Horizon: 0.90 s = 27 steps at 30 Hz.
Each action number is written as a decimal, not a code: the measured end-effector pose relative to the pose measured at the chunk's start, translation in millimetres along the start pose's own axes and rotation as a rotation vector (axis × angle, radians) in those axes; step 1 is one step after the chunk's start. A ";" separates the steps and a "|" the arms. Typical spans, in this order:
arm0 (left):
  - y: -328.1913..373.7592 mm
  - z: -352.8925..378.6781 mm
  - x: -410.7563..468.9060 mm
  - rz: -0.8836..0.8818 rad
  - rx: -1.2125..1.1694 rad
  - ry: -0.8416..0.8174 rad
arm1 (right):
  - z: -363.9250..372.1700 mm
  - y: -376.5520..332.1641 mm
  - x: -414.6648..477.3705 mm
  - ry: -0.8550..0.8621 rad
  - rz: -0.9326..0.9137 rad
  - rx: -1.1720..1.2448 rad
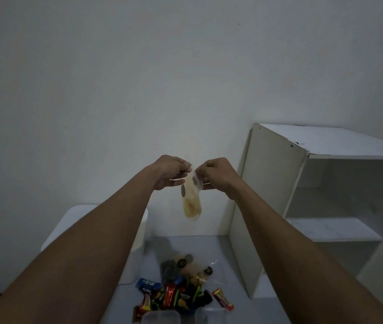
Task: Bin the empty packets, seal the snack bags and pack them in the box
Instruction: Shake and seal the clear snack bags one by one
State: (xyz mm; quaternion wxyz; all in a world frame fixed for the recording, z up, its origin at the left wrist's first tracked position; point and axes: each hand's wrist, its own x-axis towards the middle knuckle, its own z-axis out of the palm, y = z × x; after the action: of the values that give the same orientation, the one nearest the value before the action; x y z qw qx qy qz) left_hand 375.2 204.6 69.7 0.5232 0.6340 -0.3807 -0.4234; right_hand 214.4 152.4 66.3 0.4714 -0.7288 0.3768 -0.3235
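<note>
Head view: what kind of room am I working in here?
Likely a sparse room at home: a bare white wall, an empty white shelf unit, and a pale table strewn with snack packets.

Both hands, left [170, 171] and right [216, 173], pinch a clear snack bag [191, 199] aloft.

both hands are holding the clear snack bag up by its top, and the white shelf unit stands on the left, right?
Not quite. In the head view both hands, left and right, do hold the clear snack bag up by its top, but the white shelf unit stands on the right.
</note>
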 end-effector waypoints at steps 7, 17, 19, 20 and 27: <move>-9.4 0.7 3.4 -0.008 -0.139 -0.009 | 11.4 25.0 -8.7 0.016 -0.041 -0.159; -85.5 -3.6 29.1 -0.019 0.132 0.236 | 25.1 84.2 1.6 0.174 0.013 -0.132; -110.3 -1.6 36.0 -0.120 0.115 0.153 | 25.3 96.9 10.2 0.161 0.023 -0.099; -122.1 0.1 40.5 -0.156 0.100 0.121 | 25.6 104.8 15.2 0.160 0.031 -0.089; -183.2 17.8 88.7 -0.162 0.099 0.346 | 36.6 174.5 60.5 0.168 0.116 -0.132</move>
State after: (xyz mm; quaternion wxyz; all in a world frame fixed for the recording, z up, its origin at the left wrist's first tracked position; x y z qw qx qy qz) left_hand 396.9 146.2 -124.9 0.5132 0.7510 -0.2531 -0.3294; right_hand 232.7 69.5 -101.9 0.4069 -0.7057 0.4768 -0.3302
